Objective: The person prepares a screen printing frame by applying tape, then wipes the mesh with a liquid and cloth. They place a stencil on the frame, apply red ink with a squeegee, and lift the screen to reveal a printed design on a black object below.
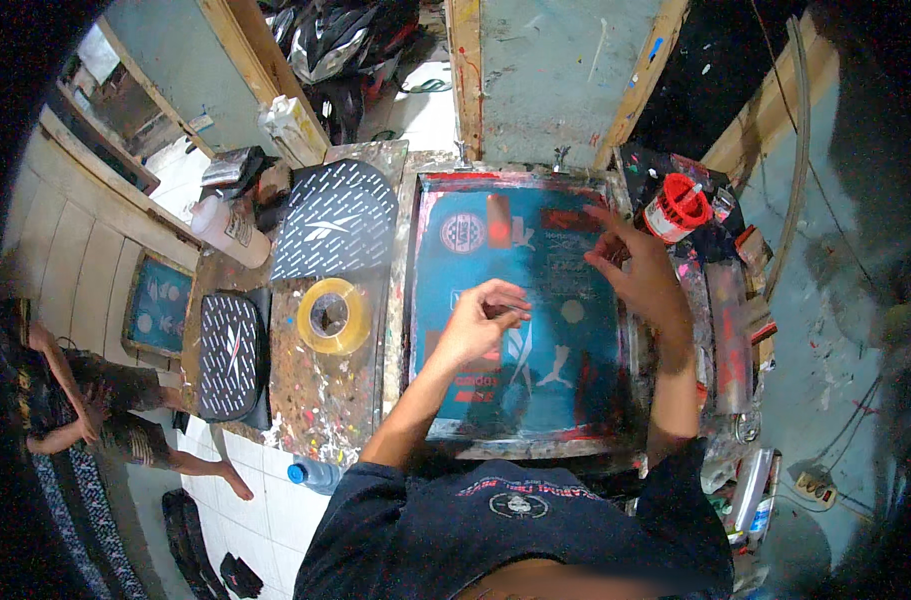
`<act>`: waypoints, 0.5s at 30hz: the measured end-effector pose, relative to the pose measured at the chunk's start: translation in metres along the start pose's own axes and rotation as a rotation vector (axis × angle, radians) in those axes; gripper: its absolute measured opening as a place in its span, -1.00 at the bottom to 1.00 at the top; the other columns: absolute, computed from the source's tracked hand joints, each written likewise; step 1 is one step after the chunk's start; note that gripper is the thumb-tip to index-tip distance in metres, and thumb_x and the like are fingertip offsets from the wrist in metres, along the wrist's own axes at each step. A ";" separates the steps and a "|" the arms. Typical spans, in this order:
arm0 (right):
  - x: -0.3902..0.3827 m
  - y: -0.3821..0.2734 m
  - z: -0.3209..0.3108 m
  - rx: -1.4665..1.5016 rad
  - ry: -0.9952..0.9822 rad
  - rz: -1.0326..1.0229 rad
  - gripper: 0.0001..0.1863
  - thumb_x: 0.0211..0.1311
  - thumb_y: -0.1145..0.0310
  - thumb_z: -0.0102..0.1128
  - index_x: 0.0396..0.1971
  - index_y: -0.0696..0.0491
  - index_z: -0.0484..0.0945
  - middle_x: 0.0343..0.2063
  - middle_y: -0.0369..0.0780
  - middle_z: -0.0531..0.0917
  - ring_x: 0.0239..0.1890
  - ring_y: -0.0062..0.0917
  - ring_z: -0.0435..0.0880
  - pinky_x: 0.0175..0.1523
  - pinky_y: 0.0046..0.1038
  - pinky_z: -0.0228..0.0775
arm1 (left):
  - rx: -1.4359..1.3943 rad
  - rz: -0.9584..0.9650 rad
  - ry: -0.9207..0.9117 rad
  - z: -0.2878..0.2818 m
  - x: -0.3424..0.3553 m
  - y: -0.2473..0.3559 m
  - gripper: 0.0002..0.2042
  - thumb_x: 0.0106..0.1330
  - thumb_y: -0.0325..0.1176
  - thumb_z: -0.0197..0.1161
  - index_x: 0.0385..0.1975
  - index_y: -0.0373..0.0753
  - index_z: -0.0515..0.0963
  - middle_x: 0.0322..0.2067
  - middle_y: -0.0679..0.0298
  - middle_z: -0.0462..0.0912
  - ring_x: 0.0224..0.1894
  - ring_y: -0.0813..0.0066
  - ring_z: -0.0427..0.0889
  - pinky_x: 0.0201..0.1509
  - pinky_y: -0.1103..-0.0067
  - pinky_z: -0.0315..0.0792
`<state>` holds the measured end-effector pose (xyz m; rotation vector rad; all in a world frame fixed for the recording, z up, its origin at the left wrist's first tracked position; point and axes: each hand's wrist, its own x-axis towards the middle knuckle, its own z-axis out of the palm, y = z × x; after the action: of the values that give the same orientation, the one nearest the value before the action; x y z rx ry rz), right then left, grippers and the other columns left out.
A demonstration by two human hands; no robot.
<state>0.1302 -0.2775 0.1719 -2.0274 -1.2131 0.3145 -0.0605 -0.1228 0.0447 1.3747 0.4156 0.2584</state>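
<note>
Laid flat across the centre of the frame, a blue-green printing screen [465,275], marked with pale motifs [555,368] and red patches [567,217]. Poised over its middle, the left hand [495,310], fingers curled toward the thumb; impossible to tell from this view whether gripping anything or touching the surface. Over the upper right of the screen, the right hand [623,255], blurred, thumb and fingers parted in a loose, open grip with nothing visible between. Likeliest trouble: a fingertip dipping too low and smearing the red patches across the motifs, if wet, a point impossible to judge here. Just past the right hand, toward the upper right, a red-rimmed tub [677,208], close enough for a stray knuckle to tip, with possible spillage onto the screen. Left of the screen, on a paint-spattered counter [310,395], a roll of yellowish tape [357,318], liable to slide under a sweeping left elbow into the upper black panel [335,225] or the lower black panel [233,355], at the cost of a scuffed face. Farther out at upper left, a whitish bottle [230,230], apt to topple if bumped. At far left, a second person [93,405], well apart from the screen.
</note>
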 end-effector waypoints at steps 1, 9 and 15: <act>0.001 0.025 0.007 0.028 0.073 0.005 -0.72 0.22 0.43 0.40 -0.07 0.11 0.65 -0.34 -0.23 0.71 -0.31 -0.57 0.68 -0.19 -0.46 0.49 | -0.009 -0.036 0.018 -0.009 0.004 -0.005 -0.78 0.33 -0.60 0.31 -0.05 -0.30 0.55 -0.15 0.12 0.74 -0.09 0.36 0.76 -0.08 0.50 0.66; 0.005 0.167 0.077 0.458 0.205 0.276 -0.75 0.19 0.29 0.48 -0.19 0.08 0.70 -0.33 -0.29 0.72 -0.35 -0.63 0.66 -0.25 -0.51 0.54 | 0.162 -0.032 0.244 -0.055 0.055 -0.027 -0.88 0.29 -0.49 0.42 -0.30 -0.37 0.62 -0.33 0.16 0.74 -0.34 0.42 0.76 -0.27 0.53 0.66; 0.014 0.178 0.119 0.340 0.189 0.378 -0.61 0.20 0.33 0.45 -0.01 0.04 0.55 -0.09 -0.24 0.61 -0.35 -0.55 0.67 -0.42 -0.45 0.64 | 0.609 0.093 0.400 -0.060 0.088 -0.029 -0.88 0.28 -0.41 0.41 -0.32 -0.30 0.62 -0.31 0.20 0.77 -0.25 0.42 0.72 -0.13 0.52 0.54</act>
<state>0.1894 -0.2595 -0.0336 -1.9235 -0.6095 0.4644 -0.0092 -0.0386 -0.0037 1.9479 0.8096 0.5162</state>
